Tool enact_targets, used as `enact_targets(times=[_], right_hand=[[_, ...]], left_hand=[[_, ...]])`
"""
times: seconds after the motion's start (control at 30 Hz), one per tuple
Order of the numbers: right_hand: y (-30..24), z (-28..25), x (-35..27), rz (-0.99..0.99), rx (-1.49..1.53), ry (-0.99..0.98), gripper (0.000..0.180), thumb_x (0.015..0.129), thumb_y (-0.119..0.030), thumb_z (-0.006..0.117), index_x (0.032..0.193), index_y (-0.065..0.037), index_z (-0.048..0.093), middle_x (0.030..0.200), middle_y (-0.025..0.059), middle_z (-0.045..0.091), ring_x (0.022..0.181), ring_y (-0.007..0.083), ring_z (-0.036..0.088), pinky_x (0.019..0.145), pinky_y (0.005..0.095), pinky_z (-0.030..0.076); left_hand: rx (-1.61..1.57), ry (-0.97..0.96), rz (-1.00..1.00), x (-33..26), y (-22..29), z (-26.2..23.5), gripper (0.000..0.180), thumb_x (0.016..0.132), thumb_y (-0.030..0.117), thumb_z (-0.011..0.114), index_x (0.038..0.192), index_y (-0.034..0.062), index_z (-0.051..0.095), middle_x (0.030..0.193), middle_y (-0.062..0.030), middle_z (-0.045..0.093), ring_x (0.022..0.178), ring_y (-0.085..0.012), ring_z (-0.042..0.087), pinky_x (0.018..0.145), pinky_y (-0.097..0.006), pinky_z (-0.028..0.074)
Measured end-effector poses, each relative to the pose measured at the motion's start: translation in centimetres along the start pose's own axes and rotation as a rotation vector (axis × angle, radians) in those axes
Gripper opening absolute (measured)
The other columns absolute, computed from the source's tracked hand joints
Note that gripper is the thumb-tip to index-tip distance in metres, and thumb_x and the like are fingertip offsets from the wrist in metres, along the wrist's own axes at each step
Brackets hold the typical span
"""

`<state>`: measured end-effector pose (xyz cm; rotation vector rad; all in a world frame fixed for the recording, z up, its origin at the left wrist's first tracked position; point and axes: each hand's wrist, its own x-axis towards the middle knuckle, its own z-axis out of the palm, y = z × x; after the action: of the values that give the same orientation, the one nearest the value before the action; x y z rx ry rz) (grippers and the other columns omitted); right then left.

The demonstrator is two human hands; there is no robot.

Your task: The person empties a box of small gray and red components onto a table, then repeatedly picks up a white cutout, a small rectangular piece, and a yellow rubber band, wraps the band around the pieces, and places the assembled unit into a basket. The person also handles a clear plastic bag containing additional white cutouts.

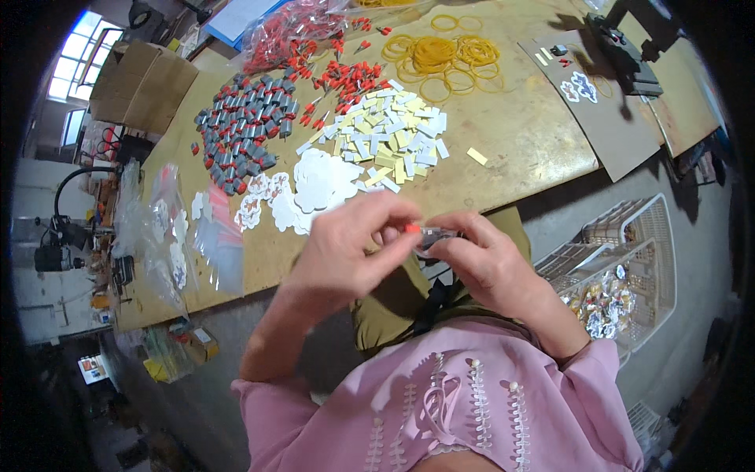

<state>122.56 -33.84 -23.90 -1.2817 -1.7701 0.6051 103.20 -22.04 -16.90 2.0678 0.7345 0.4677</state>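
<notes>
Just past the table's near edge, above my lap, my right hand (489, 258) pinches a small grey motor (431, 234) between thumb and fingers. My left hand (346, 245) is closed at the motor's left end, its fingertips at a small red piece (412, 228) there. Whether the red piece is joined to the motor I cannot tell. Beyond my left hand lie white cut-out shapes (321, 182) and a heap of white and pale yellow rectangular pads (393, 134). Many grey motors with red ends (245, 126) are spread at the left, beside small red-tipped parts (350, 79).
Yellow rubber bands (440, 57) lie at the back of the table (543, 134). Clear plastic bags (169, 220) cover its left side. A grey board (598, 102) at the right bears a black stand (625, 59). Plastic baskets (657, 259) on the right hold small packed items.
</notes>
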Motion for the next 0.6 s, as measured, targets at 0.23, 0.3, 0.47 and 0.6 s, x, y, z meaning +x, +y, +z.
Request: enact_targets(times=[0.23, 0.3, 0.47, 0.6], right_hand=[[0.0, 0.3, -0.1, -0.042, -0.001, -0.024, 0.035, 0.081, 0.005, 0.064, 0.115, -0.004, 0.066, 0.125, 0.0196, 0.060, 0.111, 0.0360, 0.065, 0.090, 0.0404, 0.057], [0.5, -0.1, -0.6, -0.028, 0.007, -0.017, 0.033, 0.082, 0.005, 0.064, 0.115, -0.004, 0.066, 0.125, 0.0191, 0.060, 0.111, 0.0356, 0.065, 0.090, 0.0401, 0.057], [0.9, -0.6, -1.8, 0.019, 0.016, 0.003, 0.031, 0.081, 0.005, 0.064, 0.111, -0.003, 0.066, 0.124, 0.0175, 0.061, 0.111, 0.0347, 0.065, 0.091, 0.0395, 0.057], [1.4, -1.1, -2.4, 0.025, 0.029, 0.029, 0.030, 0.081, 0.004, 0.064, 0.109, -0.002, 0.067, 0.123, 0.0169, 0.063, 0.112, 0.0340, 0.065, 0.091, 0.0401, 0.057]], left_hand=[[0.119, -0.023, 0.287, 0.5, -1.1, 1.5, 0.009, 0.088, 0.003, 0.073, 0.097, 0.0018, 0.070, 0.089, -0.0124, 0.067, 0.078, -0.0268, 0.068, 0.070, -0.036, 0.055], [0.147, 0.004, 0.187, 1.8, -0.7, 1.0, 0.008, 0.089, 0.003, 0.073, 0.096, 0.0015, 0.071, 0.089, -0.0124, 0.067, 0.079, -0.0263, 0.068, 0.070, -0.035, 0.055], [0.299, 0.071, 0.155, 9.6, -3.2, 0.7, 0.014, 0.090, 0.002, 0.066, 0.103, 0.0034, 0.072, 0.094, -0.0143, 0.067, 0.083, -0.0295, 0.067, 0.073, -0.039, 0.054], [0.488, 0.079, 0.290, 15.9, -6.1, 1.6, 0.025, 0.089, 0.001, 0.066, 0.111, 0.0096, 0.074, 0.099, -0.0138, 0.066, 0.093, -0.0329, 0.066, 0.081, -0.043, 0.053]])
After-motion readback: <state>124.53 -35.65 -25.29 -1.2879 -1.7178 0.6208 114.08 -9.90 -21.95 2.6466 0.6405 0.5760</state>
